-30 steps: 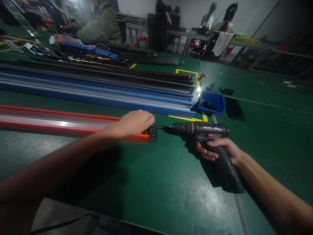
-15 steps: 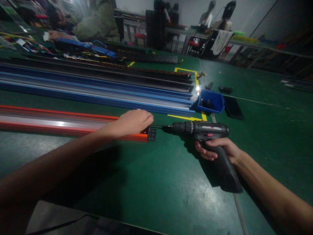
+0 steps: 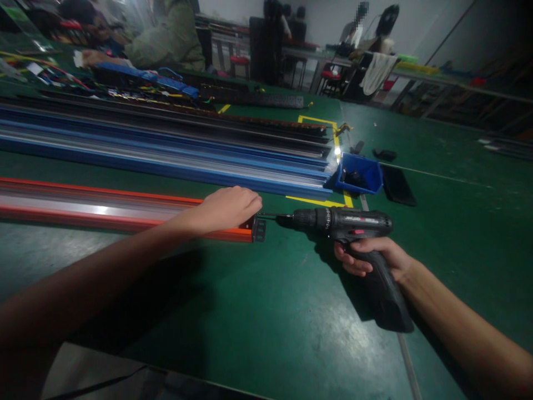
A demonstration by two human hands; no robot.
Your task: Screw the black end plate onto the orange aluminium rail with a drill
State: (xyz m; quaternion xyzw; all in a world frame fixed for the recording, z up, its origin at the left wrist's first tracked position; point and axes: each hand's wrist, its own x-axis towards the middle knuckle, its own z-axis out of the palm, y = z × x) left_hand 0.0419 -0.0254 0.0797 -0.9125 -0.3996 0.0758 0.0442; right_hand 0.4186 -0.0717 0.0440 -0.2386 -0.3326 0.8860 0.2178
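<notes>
Wrapped round the handle of a black cordless drill (image 3: 358, 223) is my right hand (image 3: 375, 256). The drill lies level, its long thin bit pointing left at the end of an orange metal profile (image 3: 104, 210). At that end sits a black end cap (image 3: 260, 230) with slots. My left hand (image 3: 233, 206) is closed over the end of the profile, fingers curled down near the bit's tip. Those fingers hide where the tip meets the end cap, so contact there cannot be made out.
Behind the orange profile lie several blue profiles (image 3: 166, 158) and black ones. A blue bin (image 3: 360, 175) with dark parts stands at their right end, beside a flat black object (image 3: 398, 184). Wires (image 3: 75, 78) and a person's sleeve (image 3: 166, 41) are at the far left.
Both hands, the drill and the profile keep nearly the same places. A small light now shows on the drill near its trigger; the view has shifted very slightly.
</notes>
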